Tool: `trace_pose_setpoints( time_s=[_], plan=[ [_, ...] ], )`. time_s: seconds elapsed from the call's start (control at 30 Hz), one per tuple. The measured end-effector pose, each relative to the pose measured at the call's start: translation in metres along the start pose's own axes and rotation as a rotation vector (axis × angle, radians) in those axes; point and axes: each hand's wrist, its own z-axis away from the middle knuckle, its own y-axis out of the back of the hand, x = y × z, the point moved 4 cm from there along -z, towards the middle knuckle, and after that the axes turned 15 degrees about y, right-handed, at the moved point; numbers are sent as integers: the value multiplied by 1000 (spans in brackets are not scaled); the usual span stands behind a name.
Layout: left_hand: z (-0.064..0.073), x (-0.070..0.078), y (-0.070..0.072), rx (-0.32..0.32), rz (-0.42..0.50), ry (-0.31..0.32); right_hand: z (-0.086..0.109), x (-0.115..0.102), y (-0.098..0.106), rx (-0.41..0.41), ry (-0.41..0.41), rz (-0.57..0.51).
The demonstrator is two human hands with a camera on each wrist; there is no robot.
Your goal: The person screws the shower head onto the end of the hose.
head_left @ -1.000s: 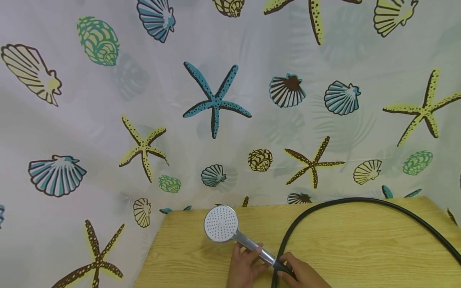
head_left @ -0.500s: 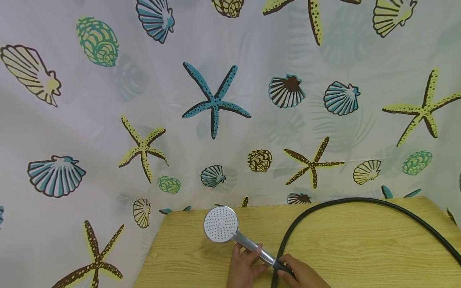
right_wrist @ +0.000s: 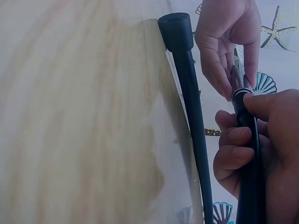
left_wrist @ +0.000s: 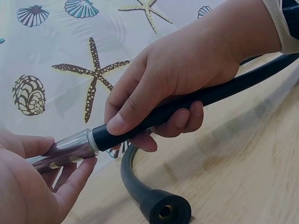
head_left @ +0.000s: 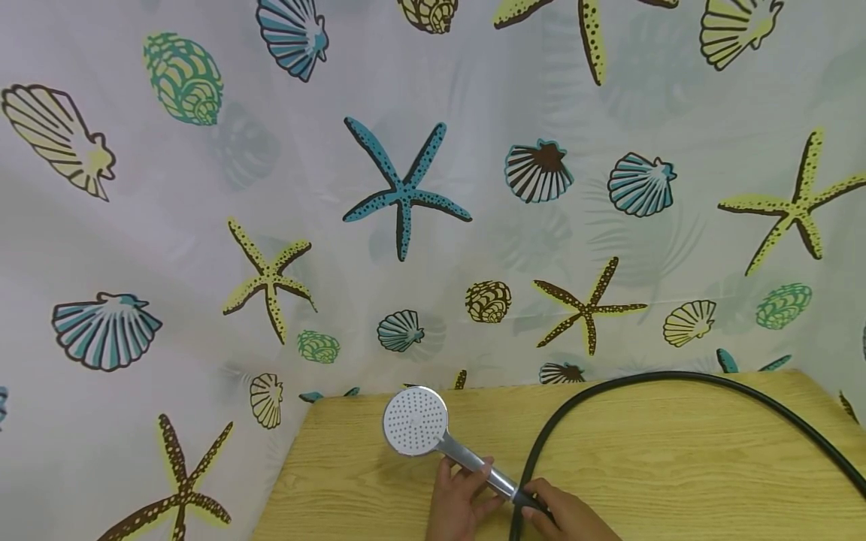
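A chrome shower head (head_left: 415,421) with a round white spray face is held tilted above the wooden table. My left hand (head_left: 455,502) grips its handle, thumb on one side and fingers on the other, as the left wrist view shows. Against the handle's lower end sits the black end of a shower hose (left_wrist: 154,116). My right hand (left_wrist: 182,70) curls round that end, thumb along the top. The joint looks closed, but how far it is screwed on I cannot tell. The hose's other end, a flared black connector (left_wrist: 170,210), lies below the hands.
The hose arcs from the hands over the light wooden table (head_left: 352,466) and off to the right. White curtain cloth (head_left: 460,248) printed with shells and starfish hangs behind the table and at its sides.
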Motion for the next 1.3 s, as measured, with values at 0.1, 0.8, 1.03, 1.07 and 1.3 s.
trace_pose_setpoints(
  time_s=[0.1,0.8,1.03,1.07,1.3],
  plan=[
    [1,1,-1,-3,10,0,0,-1,1,9,-3,-15],
    [3,2,-2,8,17,9,0,-2,3,15,12,-21],
    [1,1,-2,10,10,18,0,-1,1,-5,0,-16],
    [1,1,-2,11,9,20,0,-1,1,-6,-3,-19],
    [0,0,-1,13,11,27,0,-2,0,-9,-13,-30]
  ],
)
